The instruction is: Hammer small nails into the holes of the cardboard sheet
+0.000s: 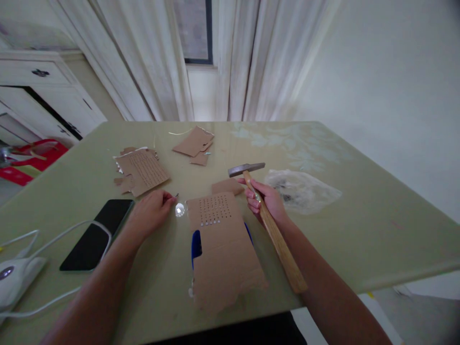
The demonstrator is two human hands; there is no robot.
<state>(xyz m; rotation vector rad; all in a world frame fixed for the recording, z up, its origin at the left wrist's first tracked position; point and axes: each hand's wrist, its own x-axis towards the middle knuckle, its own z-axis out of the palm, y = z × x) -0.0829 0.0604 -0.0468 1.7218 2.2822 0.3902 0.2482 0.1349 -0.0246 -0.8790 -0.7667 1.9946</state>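
My right hand [268,200] grips a wooden-handled hammer [273,225] high on the handle; its metal head [246,168] points left above the table. In front of me lies a cardboard sheet [223,254] with rows of small holes near its top, resting on a blue object [196,243]. My left hand [153,211] is pinched on a small nail [177,195], just left of the sheet. A small shiny round thing [179,210] lies beside the fingers.
A black phone [98,232] and white cables [53,239] lie at the left, with a white device [14,278] at the edge. More cardboard pieces [143,170] [194,142] sit further back. A clear plastic bag [302,190] lies to the right. The green table [377,230] ends at front and right.
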